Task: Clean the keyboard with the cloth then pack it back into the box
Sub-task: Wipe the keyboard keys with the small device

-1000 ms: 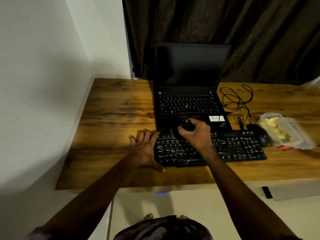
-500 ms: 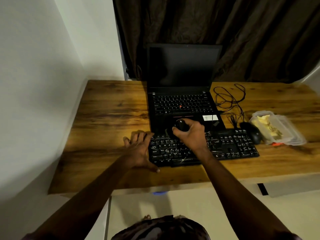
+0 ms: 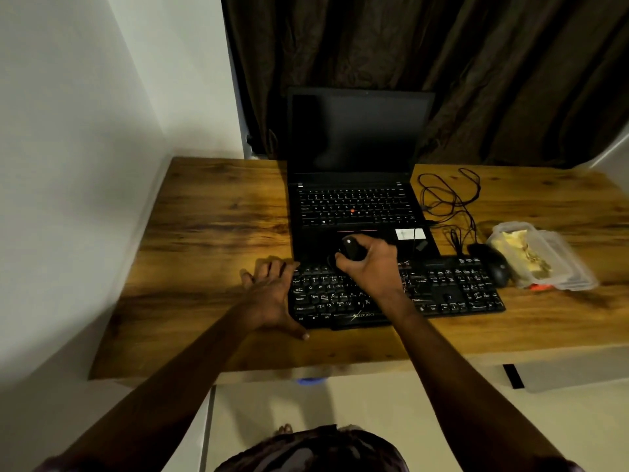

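Wood-grain desk (image 3: 211, 233), brown with dark streaks, set into a corner against a white wall (image 3: 68, 165); a dark brown curtain (image 3: 442, 63) hangs behind.

A black full-size keyboard (image 3: 452, 294) lies flat near the desk's front edge. It sits just in front of an open black laptop (image 3: 357, 137), its rear edge touching or slightly overlapping the laptop's palm rest. The laptop screen is dark. A red pointing nub (image 3: 352, 210) shows among its keys, and a white sticker (image 3: 410, 234) sits on the palm rest.

The left hand (image 3: 269, 294) lies palm down on the desk, fingers straight and a little spread, against the keyboard's left end. Its thumb runs along the front left corner. It holds nothing.

The right hand (image 3: 372, 267) hovers over the keyboard's rear edge, left of centre, fingers and thumb curled round a small dark object (image 3: 350, 248). The object is rounded, with a pale spot on top; what it is cannot be told in this light.

A black mouse (image 3: 493, 264) sits just beside the keyboard's right rear corner. Next to the mouse is a clear plastic lidded container (image 3: 544, 260) with yellowish contents. Thin black cables (image 3: 449, 195) lie in loose loops to the right of the laptop.
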{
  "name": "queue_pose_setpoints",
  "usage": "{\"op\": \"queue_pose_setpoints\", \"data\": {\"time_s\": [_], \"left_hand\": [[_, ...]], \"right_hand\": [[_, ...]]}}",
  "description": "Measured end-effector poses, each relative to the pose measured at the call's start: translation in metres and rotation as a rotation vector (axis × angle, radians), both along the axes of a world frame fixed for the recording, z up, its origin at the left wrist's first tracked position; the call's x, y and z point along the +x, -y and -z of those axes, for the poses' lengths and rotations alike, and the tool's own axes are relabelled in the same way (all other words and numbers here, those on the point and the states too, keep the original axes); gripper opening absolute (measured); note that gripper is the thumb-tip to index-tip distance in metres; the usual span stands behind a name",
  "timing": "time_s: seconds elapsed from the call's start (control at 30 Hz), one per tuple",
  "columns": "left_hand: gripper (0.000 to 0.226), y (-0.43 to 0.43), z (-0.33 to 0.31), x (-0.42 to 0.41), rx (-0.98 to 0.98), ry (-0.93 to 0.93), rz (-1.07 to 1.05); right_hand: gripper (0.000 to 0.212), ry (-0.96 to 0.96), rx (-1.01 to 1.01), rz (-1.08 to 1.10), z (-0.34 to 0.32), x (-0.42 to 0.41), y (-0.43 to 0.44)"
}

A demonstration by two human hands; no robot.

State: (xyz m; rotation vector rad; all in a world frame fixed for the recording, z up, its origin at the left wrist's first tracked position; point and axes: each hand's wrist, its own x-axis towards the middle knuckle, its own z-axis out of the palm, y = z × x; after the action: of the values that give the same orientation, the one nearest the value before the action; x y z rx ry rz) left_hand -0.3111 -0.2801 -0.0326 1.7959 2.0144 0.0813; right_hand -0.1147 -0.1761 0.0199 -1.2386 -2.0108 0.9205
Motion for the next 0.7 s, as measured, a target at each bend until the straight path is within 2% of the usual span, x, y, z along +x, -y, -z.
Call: {"op": "queue_pose_setpoints", "data": {"time_s": [0.1, 0.23, 0.33, 0.53, 0.7], "left_hand": [[0.148, 0.001, -0.005, 0.001, -0.020, 0.000, -0.005], [0.150, -0.003, -0.005, 0.004, -0.057, -0.039, -0.010], [0.152, -0.007, -0.006, 0.006, -0.096, -0.084, -0.009], [0.155, -0.015, -0.016, 0.018, -0.159, -0.150, -0.021], [0.150, -0.018, -0.020, 0.026, -0.131, -0.231, 0.012]], "right_hand": [[0.010, -0.029, -0.022, 0.041, -0.004, 0.012, -0.004], [0.012, 0.055, -0.008, 0.120, -0.004, 0.034, -0.017], [0.014, 0.083, 0.018, 0.097, -0.002, 0.031, -0.017], [0.014, 0.012, -0.022, 0.009, 0.000, 0.003, -0.001], [0.014, -0.005, -0.071, 0.075, -0.004, 0.023, -0.010]]}}
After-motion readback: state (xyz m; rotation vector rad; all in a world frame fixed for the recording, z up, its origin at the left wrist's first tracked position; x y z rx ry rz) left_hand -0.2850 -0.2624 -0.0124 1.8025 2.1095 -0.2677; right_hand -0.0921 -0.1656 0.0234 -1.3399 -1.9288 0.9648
